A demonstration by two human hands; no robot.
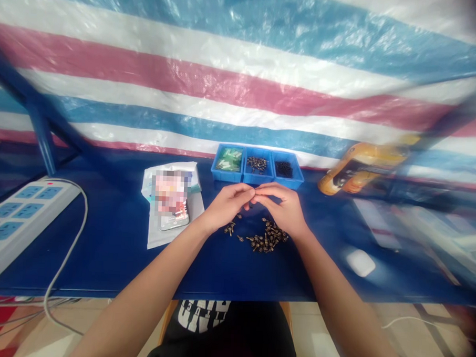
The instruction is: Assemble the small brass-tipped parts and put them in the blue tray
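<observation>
My left hand (229, 202) and my right hand (281, 204) meet fingertip to fingertip over the blue table, in front of the parts bins. Both are closed in a pinch, and whatever sits between the fingers is too small and hidden to make out. Just below them lies a loose pile of small brass-coloured metal parts (269, 238), with a few more scattered under my left hand. Behind the hands stands a blue three-compartment bin (243, 176). Its left compartment holds pale pieces in green (229, 159), the middle one metal parts (257, 164), the right one small black parts (283, 169).
A phone (175, 218) rests on a white plastic bag (154, 233) to the left. Farther left is a power strip (31, 206) with a cable. On the right are a yellow bottle (341, 170), a white case (360, 263) and blurred flat items. Striped sheeting (242, 89) hangs behind.
</observation>
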